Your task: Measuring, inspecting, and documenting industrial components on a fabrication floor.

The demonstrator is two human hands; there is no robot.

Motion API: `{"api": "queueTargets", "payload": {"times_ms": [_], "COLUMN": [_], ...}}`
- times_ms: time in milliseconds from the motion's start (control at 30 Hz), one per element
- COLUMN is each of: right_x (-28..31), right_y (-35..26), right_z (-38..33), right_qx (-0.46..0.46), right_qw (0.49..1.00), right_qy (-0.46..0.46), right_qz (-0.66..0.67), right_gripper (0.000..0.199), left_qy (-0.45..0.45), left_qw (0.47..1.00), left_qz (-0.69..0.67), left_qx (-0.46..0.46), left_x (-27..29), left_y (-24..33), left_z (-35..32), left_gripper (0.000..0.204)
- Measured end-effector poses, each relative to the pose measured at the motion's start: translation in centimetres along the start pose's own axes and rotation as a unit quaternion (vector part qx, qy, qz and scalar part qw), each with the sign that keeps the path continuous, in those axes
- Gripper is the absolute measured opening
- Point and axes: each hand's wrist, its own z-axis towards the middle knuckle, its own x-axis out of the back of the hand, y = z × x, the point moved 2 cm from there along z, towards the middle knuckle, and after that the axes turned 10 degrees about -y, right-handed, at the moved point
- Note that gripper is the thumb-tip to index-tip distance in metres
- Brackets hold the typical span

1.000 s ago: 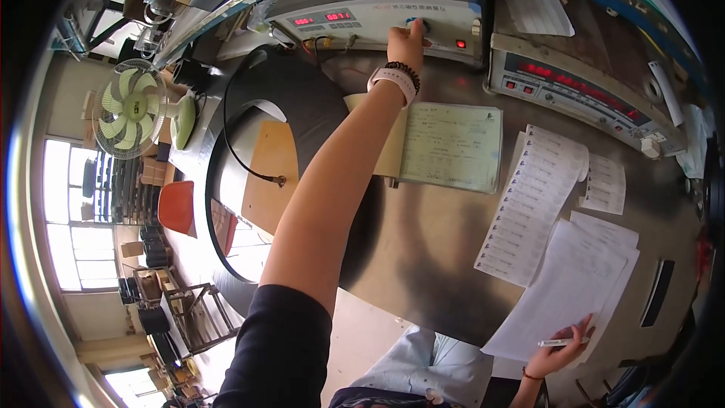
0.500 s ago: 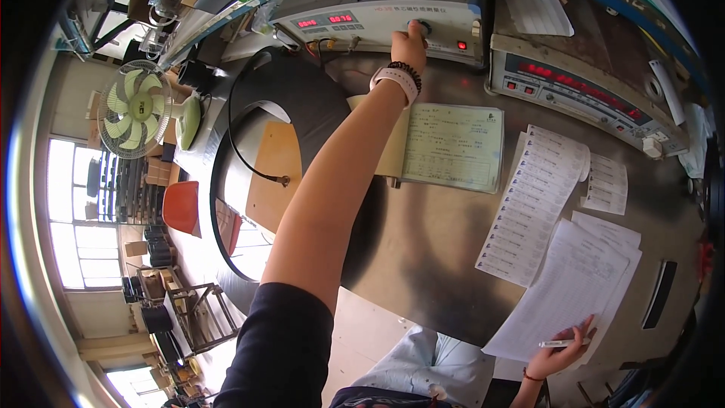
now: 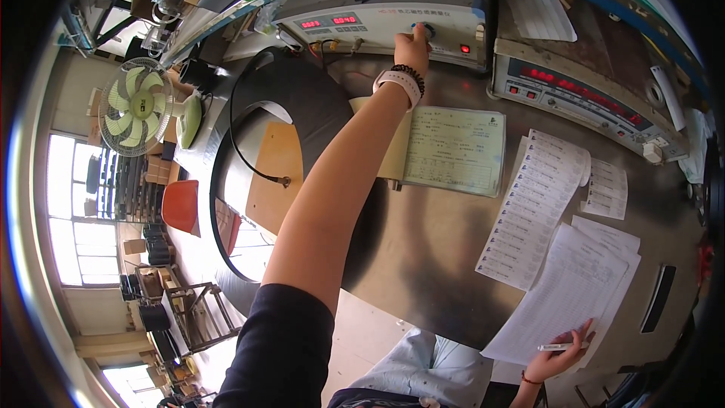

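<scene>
Our left hand pinches the knob of the meter, seemingly for fine control. Our right hand grips a pen over the sheets, apparently keeping it handy

Left meter and right meter along the back, papers in front.
On the workbench, ring-shaped piece left, printed form midway, label strip right; loose sheets lie before the strip, the pen above them; standing fan far left.
</scene>
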Motion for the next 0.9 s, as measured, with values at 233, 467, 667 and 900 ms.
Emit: {"api": "queueTargets", "payload": {"times_ms": [233, 467, 667, 900], "right_x": [0.0, 0.1, 0.0, -0.1], "right_y": [0.2, 0.1, 0.4, 0.7], "right_z": [0.0, 0.1, 0.0, -0.2], "right_qx": [0.02, 0.007, 0.009, 0.014], "right_qw": [0.998, 1.0, 0.999, 0.999], "right_qy": [-0.016, -0.006, -0.005, 0.0], "right_qz": [-0.064, -0.026, -0.031, -0.041], "right_gripper": [0.023, 0.024, 0.024, 0.025], "left_qy": [-0.01, -0.023, -0.04, -0.039], "left_qw": [1.0, 0.999, 0.996, 0.997], "left_qz": [-0.004, -0.038, -0.071, -0.059], "left_qx": [0.012, 0.03, 0.034, 0.031], "left_x": [0.4, 0.1, -0.1, 0.1], "left_y": [-0.4, -0.1, 0.7, 0.6], "left_z": [0.6, 0.4, -0.5, -0.5], "left_gripper": [0.042, 0.04, 0.039, 0.039]}}
